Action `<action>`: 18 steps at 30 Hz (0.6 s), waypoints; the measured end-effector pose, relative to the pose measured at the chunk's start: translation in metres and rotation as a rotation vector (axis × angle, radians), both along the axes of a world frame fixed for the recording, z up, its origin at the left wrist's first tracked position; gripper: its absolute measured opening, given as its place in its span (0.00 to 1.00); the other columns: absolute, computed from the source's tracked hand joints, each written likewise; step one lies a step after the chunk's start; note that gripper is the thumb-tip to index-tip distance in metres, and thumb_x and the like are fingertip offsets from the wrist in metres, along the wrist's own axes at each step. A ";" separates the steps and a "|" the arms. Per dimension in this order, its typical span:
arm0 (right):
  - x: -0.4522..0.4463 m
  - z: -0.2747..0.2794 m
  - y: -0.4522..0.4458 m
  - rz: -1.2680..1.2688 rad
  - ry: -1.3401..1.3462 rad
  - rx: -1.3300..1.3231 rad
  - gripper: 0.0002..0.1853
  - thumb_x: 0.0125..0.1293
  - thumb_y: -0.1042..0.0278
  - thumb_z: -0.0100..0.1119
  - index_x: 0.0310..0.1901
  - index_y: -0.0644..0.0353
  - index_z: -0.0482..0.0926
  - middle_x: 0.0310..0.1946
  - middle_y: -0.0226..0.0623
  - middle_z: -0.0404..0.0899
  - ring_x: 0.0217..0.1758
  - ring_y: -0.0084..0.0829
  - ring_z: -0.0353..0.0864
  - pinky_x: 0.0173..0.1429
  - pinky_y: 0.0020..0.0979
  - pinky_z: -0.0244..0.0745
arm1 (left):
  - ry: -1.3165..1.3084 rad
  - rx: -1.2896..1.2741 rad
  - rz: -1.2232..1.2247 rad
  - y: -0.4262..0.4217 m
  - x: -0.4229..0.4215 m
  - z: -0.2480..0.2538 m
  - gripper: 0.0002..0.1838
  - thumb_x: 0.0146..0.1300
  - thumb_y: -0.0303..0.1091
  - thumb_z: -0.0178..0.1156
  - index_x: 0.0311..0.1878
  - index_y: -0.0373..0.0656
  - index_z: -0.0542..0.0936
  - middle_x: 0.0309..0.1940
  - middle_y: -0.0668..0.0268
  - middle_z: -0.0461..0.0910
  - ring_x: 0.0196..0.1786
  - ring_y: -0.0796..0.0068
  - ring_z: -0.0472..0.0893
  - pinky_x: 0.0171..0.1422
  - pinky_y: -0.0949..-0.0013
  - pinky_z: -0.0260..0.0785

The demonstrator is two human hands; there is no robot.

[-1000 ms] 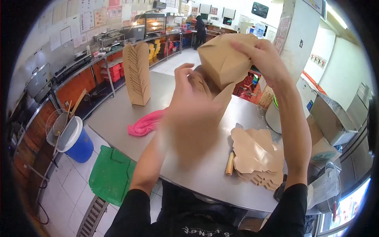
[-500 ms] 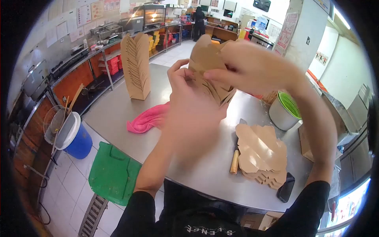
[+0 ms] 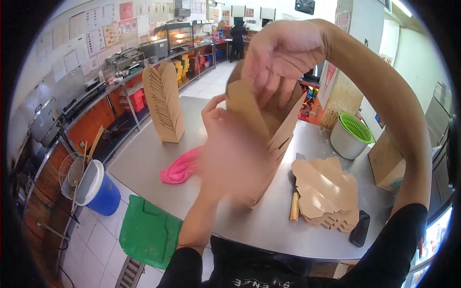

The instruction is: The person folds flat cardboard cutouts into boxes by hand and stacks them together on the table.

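My left hand, blurred, is wrapped round the side of brown cardboard boxes that stand nested above the metal table. From above, my right hand reaches down into their open top, its fingers pressed against an inner flap. A pink cloth lies left of my left hand. Another tall stack of brown boxes stands at the table's far left. Flat brown cardboard sheets are piled at the right, beside a wooden-handled knife.
A black phone lies right of the sheets. Behind it stand a white pot with a green strainer and a carton. A blue bucket and a green bin lid are at the left. One person stands far back.
My right hand first brought a folded box to the stack's top and now reaches down inside it. My left hand stays round the stack. The view has shifted slightly.
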State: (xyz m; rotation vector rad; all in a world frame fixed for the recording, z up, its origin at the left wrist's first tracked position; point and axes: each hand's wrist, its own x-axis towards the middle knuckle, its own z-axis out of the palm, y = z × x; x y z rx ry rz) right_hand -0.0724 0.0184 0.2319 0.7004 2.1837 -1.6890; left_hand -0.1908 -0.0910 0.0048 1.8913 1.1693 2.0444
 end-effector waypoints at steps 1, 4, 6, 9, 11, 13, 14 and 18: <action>-0.002 0.001 -0.002 0.069 -0.090 0.212 0.25 0.66 0.67 0.57 0.61 0.76 0.76 0.55 0.57 0.84 0.57 0.45 0.87 0.53 0.46 0.87 | 0.003 0.009 -0.004 0.001 0.000 0.000 0.52 0.42 0.35 0.84 0.61 0.39 0.54 0.70 0.53 0.55 0.68 0.60 0.72 0.69 0.59 0.74; -0.009 -0.018 -0.001 0.346 -0.243 0.558 0.23 0.66 0.68 0.61 0.61 0.69 0.78 0.53 0.49 0.85 0.53 0.39 0.86 0.52 0.40 0.85 | 0.239 0.144 0.153 0.004 0.003 0.004 0.54 0.41 0.36 0.85 0.62 0.37 0.54 0.71 0.51 0.54 0.67 0.60 0.72 0.68 0.59 0.74; -0.008 -0.039 -0.006 0.516 -0.249 0.815 0.21 0.66 0.71 0.64 0.60 0.65 0.79 0.50 0.45 0.87 0.50 0.32 0.87 0.49 0.36 0.87 | 0.348 0.190 0.248 0.004 0.005 0.005 0.55 0.41 0.37 0.85 0.63 0.36 0.54 0.72 0.50 0.54 0.67 0.60 0.72 0.67 0.59 0.74; -0.002 -0.046 -0.023 0.407 -0.247 1.119 0.26 0.64 0.68 0.73 0.62 0.62 0.78 0.55 0.39 0.86 0.56 0.29 0.84 0.59 0.33 0.82 | 0.388 0.211 0.312 0.001 0.006 0.003 0.56 0.40 0.39 0.86 0.64 0.35 0.54 0.72 0.50 0.54 0.66 0.60 0.73 0.65 0.60 0.74; 0.005 -0.042 -0.013 0.428 -0.256 1.035 0.27 0.63 0.69 0.74 0.63 0.62 0.78 0.55 0.39 0.86 0.56 0.29 0.84 0.59 0.33 0.82 | 0.365 0.223 0.296 0.001 0.004 -0.001 0.56 0.40 0.39 0.86 0.64 0.35 0.54 0.72 0.50 0.54 0.65 0.60 0.74 0.64 0.60 0.74; 0.009 -0.035 -0.008 0.447 -0.262 0.861 0.29 0.61 0.69 0.75 0.63 0.62 0.78 0.56 0.40 0.85 0.57 0.29 0.83 0.61 0.33 0.81 | 0.255 0.148 0.169 0.001 0.007 -0.005 0.58 0.40 0.38 0.87 0.66 0.35 0.53 0.73 0.49 0.53 0.65 0.59 0.74 0.64 0.60 0.74; 0.011 -0.032 -0.006 0.448 -0.262 0.774 0.29 0.61 0.70 0.76 0.64 0.62 0.77 0.57 0.40 0.85 0.58 0.29 0.83 0.61 0.33 0.80 | 0.218 0.125 0.128 0.001 0.008 -0.005 0.59 0.40 0.38 0.87 0.67 0.35 0.53 0.73 0.49 0.52 0.65 0.59 0.74 0.64 0.60 0.74; 0.011 -0.032 0.011 0.469 -0.295 0.577 0.32 0.59 0.71 0.79 0.65 0.63 0.76 0.58 0.41 0.84 0.58 0.28 0.83 0.62 0.34 0.80 | 0.278 0.153 0.103 0.002 0.013 -0.005 0.63 0.42 0.38 0.86 0.71 0.35 0.48 0.76 0.45 0.49 0.67 0.56 0.74 0.68 0.59 0.73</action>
